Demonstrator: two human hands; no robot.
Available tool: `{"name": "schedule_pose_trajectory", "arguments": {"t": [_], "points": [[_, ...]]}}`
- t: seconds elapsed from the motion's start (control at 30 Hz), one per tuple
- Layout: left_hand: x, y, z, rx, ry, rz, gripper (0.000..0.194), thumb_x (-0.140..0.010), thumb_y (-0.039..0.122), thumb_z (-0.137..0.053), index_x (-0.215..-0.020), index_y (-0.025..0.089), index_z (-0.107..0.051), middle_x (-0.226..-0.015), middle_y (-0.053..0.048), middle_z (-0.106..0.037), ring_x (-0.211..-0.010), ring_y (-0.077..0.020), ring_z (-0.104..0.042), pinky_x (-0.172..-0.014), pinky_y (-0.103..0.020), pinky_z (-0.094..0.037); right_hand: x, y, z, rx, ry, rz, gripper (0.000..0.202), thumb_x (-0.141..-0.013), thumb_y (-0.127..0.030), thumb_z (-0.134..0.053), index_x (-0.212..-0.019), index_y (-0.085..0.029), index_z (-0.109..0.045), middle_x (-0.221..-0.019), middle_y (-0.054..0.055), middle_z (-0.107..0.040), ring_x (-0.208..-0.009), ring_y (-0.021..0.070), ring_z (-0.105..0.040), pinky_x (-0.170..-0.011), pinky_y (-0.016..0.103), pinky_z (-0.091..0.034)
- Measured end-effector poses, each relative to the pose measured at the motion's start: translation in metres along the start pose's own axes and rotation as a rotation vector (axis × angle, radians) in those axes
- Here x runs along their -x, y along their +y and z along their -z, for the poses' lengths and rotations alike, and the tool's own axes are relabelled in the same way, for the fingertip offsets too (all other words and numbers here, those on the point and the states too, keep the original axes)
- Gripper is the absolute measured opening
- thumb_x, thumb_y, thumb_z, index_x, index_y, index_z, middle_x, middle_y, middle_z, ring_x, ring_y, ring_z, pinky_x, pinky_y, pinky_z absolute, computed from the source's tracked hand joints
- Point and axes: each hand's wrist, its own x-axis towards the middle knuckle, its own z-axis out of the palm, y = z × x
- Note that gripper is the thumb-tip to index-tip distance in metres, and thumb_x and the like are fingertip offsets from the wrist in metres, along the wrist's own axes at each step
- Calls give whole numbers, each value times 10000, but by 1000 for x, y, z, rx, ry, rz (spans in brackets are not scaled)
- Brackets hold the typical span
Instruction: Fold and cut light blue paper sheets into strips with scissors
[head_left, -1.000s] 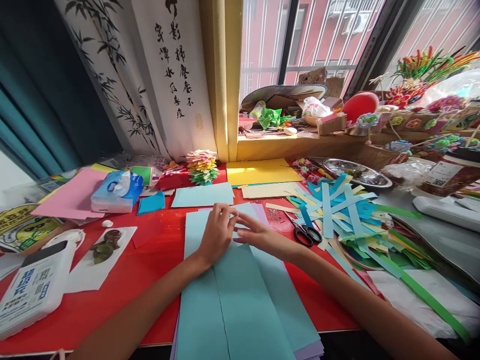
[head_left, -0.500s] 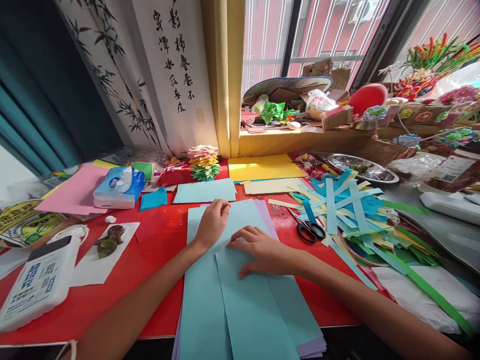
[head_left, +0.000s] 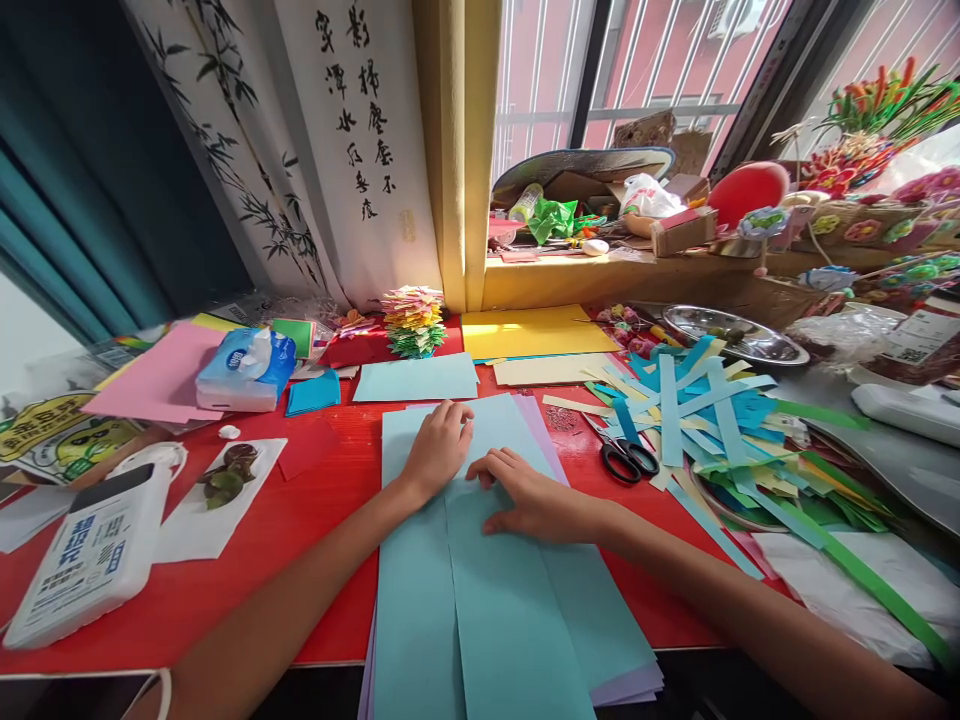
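A long folded light blue sheet (head_left: 517,620) lies on a larger light blue sheet (head_left: 409,600), with lilac sheets (head_left: 630,688) showing beneath. My left hand (head_left: 439,450) rests near the far end of the folded piece, its fingers curled together; whether anything is between them is hidden. Just right of it, my right hand (head_left: 525,495) lies over the folded sheet with its fingers bent and the thumb apart, holding nothing. Black-handled scissors (head_left: 628,460) lie to the right of the paper.
Paper strips (head_left: 712,410) are heaped at the right beside a metal dish (head_left: 735,335). A tissue pack (head_left: 247,368), a white box (head_left: 90,560) and a napkin with leaves (head_left: 221,500) sit at the left. Yellow paper (head_left: 536,332) lies at the back.
My left hand has moved nearer the folded sheet's far end. My right hand has shifted slightly up the sheet, and the folded sheet now reaches farther away. The view has shifted a little.
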Motion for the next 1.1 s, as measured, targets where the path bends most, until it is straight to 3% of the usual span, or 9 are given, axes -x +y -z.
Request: {"name": "schedule_pose_trajectory", "arguments": {"t": [0.17, 0.27, 0.33, 0.43, 0.5, 0.67, 0.8, 0.93, 1.1], "points": [[-1, 2, 2, 46, 24, 10, 150, -885, 252, -361, -917, 191, -495, -951, -58, -539, -865, -180, -512, -814, -349, -415, -5, 5, -13, 79, 58, 132, 111, -808, -222, -586, -897, -178, -537, -895, 42, -579, -877, 174, -491, -844, 330, -386], [-2, 9, 14, 189, 9, 22, 258, -915, 338, -282, -913, 191, -493, -924, -51, -549, -854, -158, -522, -795, -307, -429, -7, 9, -10, 103, 145, 80, 86, -840, -244, -535, -892, -177, -549, -876, 63, -601, -902, 192, -510, -824, 329, -394], [-2, 16, 27, 378, -118, 14, 336, -909, 418, -262, -891, 187, -505, -889, -38, -563, -804, -143, -530, -750, -278, -440, -7, 10, 0, 75, 238, -29, 102, -855, -250, -496, -909, -182, -550, -878, 69, -602, -905, 196, -518, -774, 311, -408], [0, 28, 40, 528, -391, 30, 348, -798, 505, -477, -899, 184, -566, -831, -14, -595, -761, -155, -540, -672, -260, -443, -3, 9, 22, -28, 351, -145, 119, -853, -294, -478, -886, -201, -544, -787, 26, -592, -743, 156, -524, -638, 265, -394], [2, 35, 43, 611, -460, 125, 350, -720, 486, -590, -886, 178, -607, -785, -6, -610, -721, -162, -552, -613, -255, -439, 1, 7, 38, -167, 391, -171, 173, -825, -359, -518, -908, -208, -532, -711, -6, -562, -645, 129, -490, -558, 238, -354], [0, 40, 45, 973, -247, 407, 327, -687, 451, -646, -825, 158, -603, -683, 1, -597, -561, -120, -539, -504, -237, -435, 12, 6, 67, -618, 314, -115, 276, -743, -426, -619, -860, -184, -554, -746, -12, -540, -653, 103, -485, -557, 214, -357], [-8, 31, 59, 1018, -209, 526, 351, -676, 457, -650, -845, 156, -587, -706, -16, -618, -543, -127, -557, -495, -255, -465, 15, 14, 75, -790, 338, -273, 328, -739, -490, -594, -711, -171, -526, -633, -28, -473, -521, 77, -427, -458, 205, -299], [-14, 19, 66, 714, -410, 382, 401, -667, 435, -657, -976, 189, -589, -898, -50, -656, -779, -198, -619, -638, -300, -500, 11, 25, 71, -656, 128, -370, 346, -700, -504, -619, -777, -167, -602, -724, 7, -567, -617, 115, -513, -529, 228, -375], [-8, 21, 55, 359, -482, 26, 423, -725, 429, -603, -1116, 272, -562, -1161, -35, -583, -1147, -224, -455, -958, -360, -361, 4, 31, 61, -443, -11, -279, 331, -757, -456, -560, -901, -176, -660, -834, 29, -620, -741, 144, -543, -603, 235, -403]]}}
